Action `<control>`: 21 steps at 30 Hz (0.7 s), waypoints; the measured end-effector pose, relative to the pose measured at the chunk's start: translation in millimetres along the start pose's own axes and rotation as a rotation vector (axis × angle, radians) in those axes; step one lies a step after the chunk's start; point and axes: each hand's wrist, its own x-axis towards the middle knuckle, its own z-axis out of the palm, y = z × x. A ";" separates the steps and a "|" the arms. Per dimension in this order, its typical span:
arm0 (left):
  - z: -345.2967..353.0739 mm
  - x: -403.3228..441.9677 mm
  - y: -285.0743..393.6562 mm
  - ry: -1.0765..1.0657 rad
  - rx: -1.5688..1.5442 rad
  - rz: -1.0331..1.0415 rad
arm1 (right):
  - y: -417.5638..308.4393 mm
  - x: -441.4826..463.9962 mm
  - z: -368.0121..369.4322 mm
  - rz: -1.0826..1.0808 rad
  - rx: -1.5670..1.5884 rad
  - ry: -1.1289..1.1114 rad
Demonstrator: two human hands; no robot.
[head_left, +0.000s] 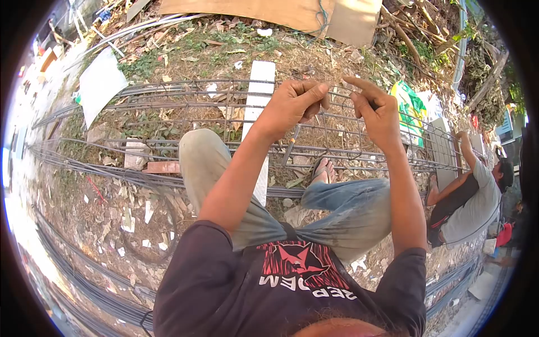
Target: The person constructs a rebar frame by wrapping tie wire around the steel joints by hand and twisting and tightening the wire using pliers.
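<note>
My left hand [296, 106] is closed above the rebar cage [331, 126], thumb pressed against curled fingers; anything thin inside the grip is too small to make out. A slim tool with a dark end [289, 150] slants just below this hand, against the bars; whether the hand holds it is unclear. To the right, my right hand [377, 115] has its index finger stretched toward the left hand, its thumb raised close to that finger and the others curled. What it pinches, if anything, cannot be made out. The cage of long bars and square stirrups runs crosswise in front of me.
A white board [261, 84] lies under the cage. Another person [471, 191] sits at the right, an arm reaching to the cage. A green-yellow sack [410, 106] lies beyond the bars. Loose rebar [84, 292] and rubble cover the ground at left; brown sheets [252, 14] lie at the back.
</note>
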 end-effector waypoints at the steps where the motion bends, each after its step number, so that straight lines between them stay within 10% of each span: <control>1: 0.0 0.4 -1.3 -0.008 0.002 0.011 | -1.4 -0.9 -2.3 0.018 0.018 -0.024; 21: 1.1 -2.2 -5.2 -0.069 0.082 -0.039 | -1.4 -21.9 -32.0 0.172 0.035 -0.307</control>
